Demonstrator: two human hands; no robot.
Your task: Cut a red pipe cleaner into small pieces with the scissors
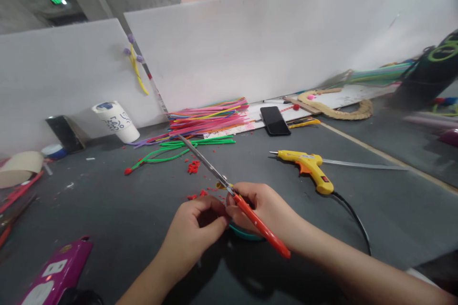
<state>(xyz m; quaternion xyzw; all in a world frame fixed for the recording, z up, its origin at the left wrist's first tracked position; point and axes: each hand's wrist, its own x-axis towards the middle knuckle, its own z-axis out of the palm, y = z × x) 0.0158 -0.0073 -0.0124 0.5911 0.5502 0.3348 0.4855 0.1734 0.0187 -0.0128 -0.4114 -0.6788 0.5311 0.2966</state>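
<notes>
- While red-handled scissors [258, 221] are clasped by R hand [266, 206] above table [136, 214], L hand [193, 231] is held adj.; what its grip pinches, if anything, can't be told.
- Red scraps [193, 167] are scattered beyond hands.
- Yel. glue gun [310, 167] is laid to R.

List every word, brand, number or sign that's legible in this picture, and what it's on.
No text reads with certainty.
White cup: dark handwritten-looking marks, too unclear to read.
Green lit sign: too blurred.
Purple device: small gold emblem, too small.
Yellow glue gun: faint marking along its side, too small.
Scissors: no lettering made out.
</notes>
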